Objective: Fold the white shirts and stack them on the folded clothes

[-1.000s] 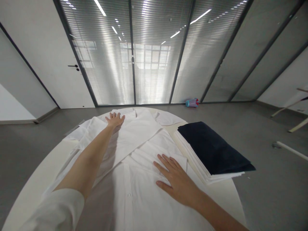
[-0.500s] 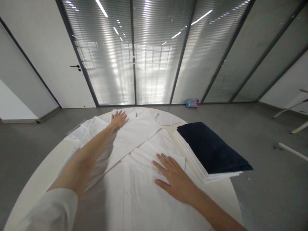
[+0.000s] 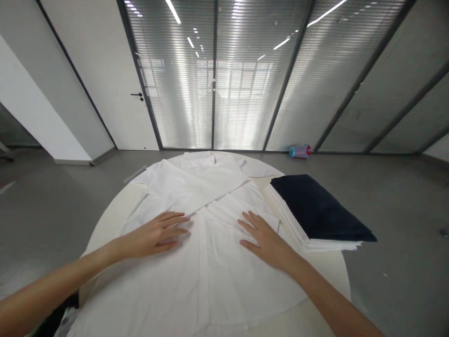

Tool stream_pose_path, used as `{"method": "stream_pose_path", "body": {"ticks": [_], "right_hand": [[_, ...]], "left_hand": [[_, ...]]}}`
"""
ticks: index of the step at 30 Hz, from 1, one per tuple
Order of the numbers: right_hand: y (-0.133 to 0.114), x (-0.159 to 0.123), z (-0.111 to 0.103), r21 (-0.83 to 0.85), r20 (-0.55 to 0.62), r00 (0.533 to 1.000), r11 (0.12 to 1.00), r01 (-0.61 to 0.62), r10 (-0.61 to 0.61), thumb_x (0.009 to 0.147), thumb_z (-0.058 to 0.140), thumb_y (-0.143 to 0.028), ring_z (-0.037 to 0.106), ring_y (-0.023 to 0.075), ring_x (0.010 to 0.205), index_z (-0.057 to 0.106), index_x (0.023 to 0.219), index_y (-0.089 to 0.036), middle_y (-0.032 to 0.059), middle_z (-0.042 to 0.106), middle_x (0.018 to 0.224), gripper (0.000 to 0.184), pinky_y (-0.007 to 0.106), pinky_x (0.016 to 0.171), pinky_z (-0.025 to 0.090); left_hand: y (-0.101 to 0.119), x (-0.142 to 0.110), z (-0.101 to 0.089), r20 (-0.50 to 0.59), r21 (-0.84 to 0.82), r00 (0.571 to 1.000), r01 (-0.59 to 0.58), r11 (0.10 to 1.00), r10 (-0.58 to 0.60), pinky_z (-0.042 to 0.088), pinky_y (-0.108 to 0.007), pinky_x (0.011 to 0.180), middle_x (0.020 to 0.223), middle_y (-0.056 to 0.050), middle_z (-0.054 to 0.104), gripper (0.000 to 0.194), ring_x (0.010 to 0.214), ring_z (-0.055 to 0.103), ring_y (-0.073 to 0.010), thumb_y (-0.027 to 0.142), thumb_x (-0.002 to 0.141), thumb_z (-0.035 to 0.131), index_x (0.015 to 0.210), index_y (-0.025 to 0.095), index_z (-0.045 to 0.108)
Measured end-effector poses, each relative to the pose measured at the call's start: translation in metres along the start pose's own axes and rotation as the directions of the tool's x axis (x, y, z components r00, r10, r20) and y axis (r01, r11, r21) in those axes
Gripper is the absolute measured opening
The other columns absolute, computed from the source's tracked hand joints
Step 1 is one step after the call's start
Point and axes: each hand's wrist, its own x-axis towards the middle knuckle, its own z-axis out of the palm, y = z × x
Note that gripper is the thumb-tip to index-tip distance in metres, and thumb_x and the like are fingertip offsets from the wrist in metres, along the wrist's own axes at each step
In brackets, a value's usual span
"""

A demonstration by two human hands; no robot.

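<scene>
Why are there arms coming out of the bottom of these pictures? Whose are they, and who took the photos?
Those arms belong to the person taking the pictures! A camera is worn on their head, looking forward and down, so you see almost what they see.

Their left hand and right hand are bare and aren't gripping anything. Both rest on a white button-up shirt, which is spread out on a round white table.

Beside the shirt sits a stack of folded white cloth with a dark navy cloth on top. Far away, a small blue and pink thing lies on the floor next to a glass wall.
</scene>
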Motion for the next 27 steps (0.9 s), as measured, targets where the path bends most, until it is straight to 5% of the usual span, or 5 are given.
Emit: {"method": "stream_pose_path", "body": {"ticks": [7,13,20,27], "right_hand": [[0.010,-0.021,-0.016,-0.082,-0.093,0.996,0.997,-0.015,0.007,0.098,0.050,-0.045,0.050,0.0284,0.136,0.059,0.138,-0.023,0.0093,0.055,0.145,0.047,0.049,0.116,0.039],[-0.007,-0.077,-0.033,-0.254,-0.182,0.933,0.902,-0.349,0.309,0.098,0.048,-0.037,0.066,0.0300,0.111,0.068,0.116,-0.018,0.0131,0.069,0.119,0.033,0.043,0.094,0.051],[-0.020,-0.127,-0.039,-0.191,-0.133,0.717,0.693,-0.696,0.684,0.096,0.047,-0.049,0.068,0.0259,0.089,0.064,0.092,-0.021,0.0092,0.069,0.100,0.033,0.032,0.067,0.044],[-0.018,-0.139,-0.034,0.025,-0.174,0.693,0.707,-0.707,0.699,0.092,0.050,-0.040,0.065,0.0209,0.078,0.060,0.086,-0.021,0.0052,0.068,0.084,0.022,0.028,0.063,0.036]], "left_hand": [[0.036,-0.109,-0.013,-0.107,0.072,0.983,0.158,0.985,-0.150,0.048,-0.039,0.108,0.145,-0.006,0.054,0.043,0.133,0.051,-0.0229,0.028,0.097,0.057,0.140,0.033,0.056],[0.058,-0.176,0.005,-0.103,0.074,0.978,0.190,0.979,-0.182,0.053,-0.030,0.100,0.135,-0.005,0.064,0.052,0.120,0.062,-0.0225,0.043,0.087,0.071,0.137,0.035,0.059],[0.069,-0.186,0.024,-0.194,0.120,0.975,0.130,0.984,-0.106,0.051,-0.032,0.103,0.138,-0.004,0.062,0.046,0.125,0.059,-0.0243,0.040,0.088,0.071,0.133,0.038,0.063],[0.074,-0.202,0.018,-0.240,0.156,0.969,0.098,0.983,-0.058,0.053,-0.023,0.095,0.125,-0.001,0.069,0.037,0.112,0.066,-0.0189,0.024,0.091,0.062,0.124,0.038,0.068]]}}
